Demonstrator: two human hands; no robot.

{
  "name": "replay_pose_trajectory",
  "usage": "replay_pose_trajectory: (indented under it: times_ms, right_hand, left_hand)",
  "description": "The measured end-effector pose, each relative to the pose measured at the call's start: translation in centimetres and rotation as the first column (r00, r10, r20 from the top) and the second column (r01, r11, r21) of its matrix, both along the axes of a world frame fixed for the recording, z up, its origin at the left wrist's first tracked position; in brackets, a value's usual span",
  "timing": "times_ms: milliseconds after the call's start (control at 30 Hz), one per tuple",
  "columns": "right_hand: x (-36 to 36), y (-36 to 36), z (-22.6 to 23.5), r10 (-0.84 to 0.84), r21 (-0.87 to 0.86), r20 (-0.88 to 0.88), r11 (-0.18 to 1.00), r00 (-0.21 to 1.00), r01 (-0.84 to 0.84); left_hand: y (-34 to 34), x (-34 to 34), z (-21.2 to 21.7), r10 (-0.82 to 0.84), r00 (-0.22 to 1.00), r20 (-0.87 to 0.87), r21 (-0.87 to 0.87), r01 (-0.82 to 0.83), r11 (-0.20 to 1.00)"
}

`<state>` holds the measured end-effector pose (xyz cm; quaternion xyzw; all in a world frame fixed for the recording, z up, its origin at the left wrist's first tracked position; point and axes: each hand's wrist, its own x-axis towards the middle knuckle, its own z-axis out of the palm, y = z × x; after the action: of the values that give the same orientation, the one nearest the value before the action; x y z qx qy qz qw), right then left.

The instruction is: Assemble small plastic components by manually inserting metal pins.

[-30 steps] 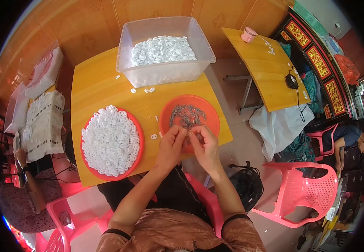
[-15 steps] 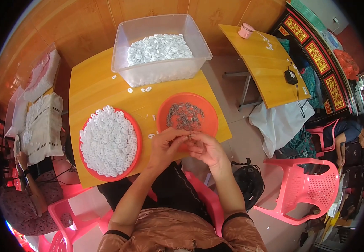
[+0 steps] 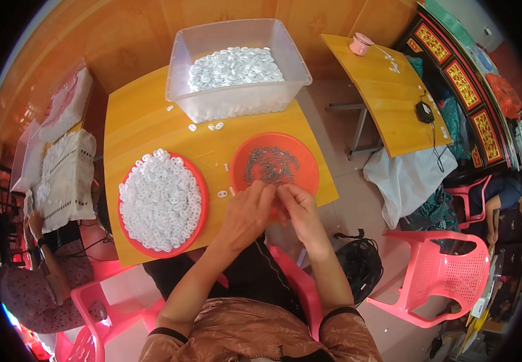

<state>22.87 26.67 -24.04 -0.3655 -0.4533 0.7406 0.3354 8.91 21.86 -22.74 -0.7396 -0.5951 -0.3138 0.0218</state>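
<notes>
Left hand (image 3: 244, 216): back uppermost; grip drawn nearly closed, thumb and fingers bunched over the near part of the orange basin (image 3: 309, 172)
Right hand (image 3: 305, 216): fingers curled, thumb alongside; grip likewise drawn in, its tips meeting or nearly meeting those of the left hand
Between the fingertips: view poor, details too small; whether either grip has hold of a piece cannot be told
Metal pins (image 3: 267, 161): slim, grey, loosely heaped in the orange basin; nearest ones just beyond the fingertips
Red basin (image 3: 203, 208): round; on the worktop (image 3: 131, 127), left of both hands; heaped with white two-hole pieces (image 3: 161, 202)
Clear bin (image 3: 237, 105): rectangular, upright, at the far side of the worktop; part-filled with similar white pieces
Loose pieces (image 3: 219, 125): a few just in front of the clear bin; another (image 3: 222, 193) between the two basins
Side worktop (image 3: 375, 90): apart, to the right; bears a pink pot (image 3: 360, 44) and a black adapter (image 3: 424, 112)
Floor, right: pink chair (image 3: 445, 271); black backpack (image 3: 355, 265), nearer the right forearm
</notes>
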Motion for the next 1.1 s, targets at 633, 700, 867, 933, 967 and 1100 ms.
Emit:
replay_pose_trajectory:
  times_ms: [633, 700, 867, 933, 967, 1100]
  right_hand:
    - [-0.5, -0.4, 2.2, -0.383, 0.742, 0.401, 0.668, 0.832, -0.05]
    - [-0.5, -0.6, 2.6, -0.303, 0.807, 0.337, 0.58, 0.891, -0.109]
    - [-0.3, -0.8, 3.2, -0.228, 0.831, 0.378, 0.511, 0.897, -0.22]
    - [-0.5, -1.1, 3.5, -0.206, 0.828, 0.37, 0.516, 0.906, -0.22]
    - [-0.5, -1.3, 3.5, -0.206, 0.839, 0.389, 0.482, 0.898, -0.253]
    - [-0.9, -1.6, 4.0, -0.17, 0.861, 0.387, 0.417, 0.906, -0.29]
  left_hand:
    - [-0.1, 0.7, -1.5, 0.329, 0.618, 0.714, -0.443, 0.036, 0.896]
    - [0.0, 0.2, -2.7, 0.34, 0.32, 0.884, -0.428, 0.269, 0.863]
    - [-1.2, -0.8, -2.1, 0.463, 0.065, 0.884, -0.441, 0.447, 0.778]
    - [-1.8, -1.5, -1.5, 0.483, 0.018, 0.875, -0.428, 0.494, 0.757]
    - [-2.1, -1.7, -1.1, 0.487, 0.004, 0.873, -0.422, 0.508, 0.751]
    - [-2.9, -2.5, 0.1, 0.522, -0.038, 0.852, -0.426, 0.529, 0.734]
